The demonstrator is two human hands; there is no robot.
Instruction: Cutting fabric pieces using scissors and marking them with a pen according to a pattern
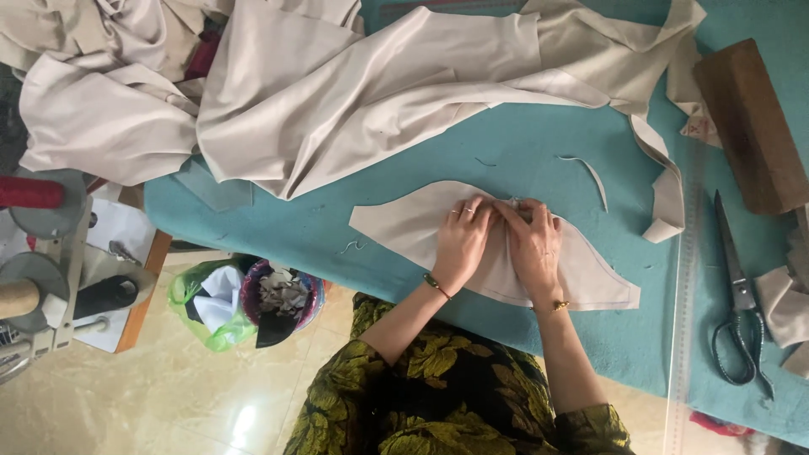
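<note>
The cut piece (pixel 421 227), a curved beige fabric shape, lies flat on the teal bench (pixel 522 152), near its front edge. Both hands rest on its middle: the left hand (pixel 462 240) and right hand (pixel 533 244) meet at the piece's upper edge, fingers (pixel 472 211) curled and pinching a small fold of the cloth between them. To do this well, I judge, the 2 hands should stay close together, keep the fold narrow and even, and press the rest of the piece flat so it does not creep. Scissors (pixel 740 312) lie well apart to the right, below a wooden block (pixel 750 126); loose beige cloth (pixel 337 93) is heaped beyond.
</note>
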